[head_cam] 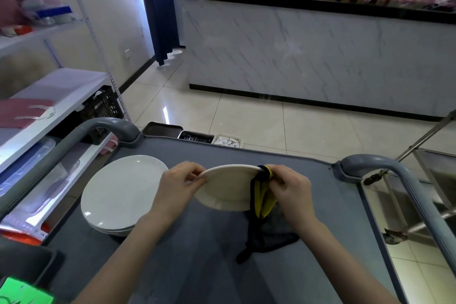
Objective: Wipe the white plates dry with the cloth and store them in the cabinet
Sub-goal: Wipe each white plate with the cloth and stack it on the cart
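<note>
Although the room behind is wide, the work sits close: a flat grey cart top [197, 254] fills the lower part of the view, with a rounded grey handle bar at its far left corner [106, 126] and another at its far right [385, 163]. Along the cart's far edge sit a dark brown tray [162, 129], a black slotted bin [196, 137] and a small white tub of paper packets [227, 142]. Beyond them lies a glossy beige tiled floor [271, 121]. It ends at a long bar counter with a white marble-look front [320, 57] and a black top. A dark blue curtain [158, 7] hangs by the wall at the back. White metal shelving [61, 96] runs down the left side, with a black plastic crate [103, 108] under one shelf. A stainless steel unit [431, 180] stands to the right of the cart.

A stack of white plates [118, 195] rests on the left part of the cart top. Just right of it, a round white plate [227, 187] is held tilted above the cart, its far rim raised. The left hand [177, 185] pinches the plate's left rim, thumb against curled fingers. The right hand [291, 187] has its fingers bent and closed on a yellow and dark grey cloth [261, 202]. The cloth is folded over the plate's right rim. Its loose end hangs down and lies on the cart top below.
</note>
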A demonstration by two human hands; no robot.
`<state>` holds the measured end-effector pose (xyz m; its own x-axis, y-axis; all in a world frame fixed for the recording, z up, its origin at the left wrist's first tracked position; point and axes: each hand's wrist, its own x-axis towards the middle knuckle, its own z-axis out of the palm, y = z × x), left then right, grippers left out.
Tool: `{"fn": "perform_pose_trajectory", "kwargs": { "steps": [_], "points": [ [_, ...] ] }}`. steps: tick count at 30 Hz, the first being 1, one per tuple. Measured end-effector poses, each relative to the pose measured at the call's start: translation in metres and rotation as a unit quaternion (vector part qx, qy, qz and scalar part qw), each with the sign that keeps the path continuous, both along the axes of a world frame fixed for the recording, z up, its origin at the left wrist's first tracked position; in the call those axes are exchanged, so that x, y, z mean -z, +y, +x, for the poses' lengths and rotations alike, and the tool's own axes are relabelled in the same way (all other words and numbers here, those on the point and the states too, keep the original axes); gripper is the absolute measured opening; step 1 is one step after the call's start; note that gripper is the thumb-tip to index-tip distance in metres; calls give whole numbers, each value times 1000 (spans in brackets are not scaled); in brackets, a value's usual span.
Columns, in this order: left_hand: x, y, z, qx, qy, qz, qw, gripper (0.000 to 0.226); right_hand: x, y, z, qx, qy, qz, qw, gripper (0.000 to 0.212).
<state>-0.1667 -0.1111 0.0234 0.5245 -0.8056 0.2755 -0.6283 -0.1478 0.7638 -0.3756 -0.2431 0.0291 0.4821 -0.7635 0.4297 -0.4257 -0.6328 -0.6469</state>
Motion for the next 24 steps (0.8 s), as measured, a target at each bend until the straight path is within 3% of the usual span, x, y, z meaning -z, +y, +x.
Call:
{"fn": "perform_pose_trajectory", "kwargs": {
  "steps": [3, 9, 16, 19, 21, 24],
  "points": [
    [-4, -4, -8, -11, -75, -32, 997, 7, -4, -3, 2, 3, 32, 15, 999, 33],
    [-27, -24, -37, 57, -232, -63, 969, 5, -13, 12, 17, -35, 112, -123, 986, 25],
    [-10, -11, -17, 35, -110, -27, 993, 11, -1, 6, 3, -13, -10, -43, 999, 34],
    [-2, -2, -6, 9, -60, -9, 998, 8, 0, 0, -4, -9, -12, 20, 1000, 37],
    [-3, -2, -10, 10, -95, -12, 995, 8, -1, -1, -3, -13, 23, 29, 999, 32],
    [-12, -7, -23, 35, -174, -29, 984, 6, -6, 2, 2, -16, 84, -42, 995, 29]
  ]
}}
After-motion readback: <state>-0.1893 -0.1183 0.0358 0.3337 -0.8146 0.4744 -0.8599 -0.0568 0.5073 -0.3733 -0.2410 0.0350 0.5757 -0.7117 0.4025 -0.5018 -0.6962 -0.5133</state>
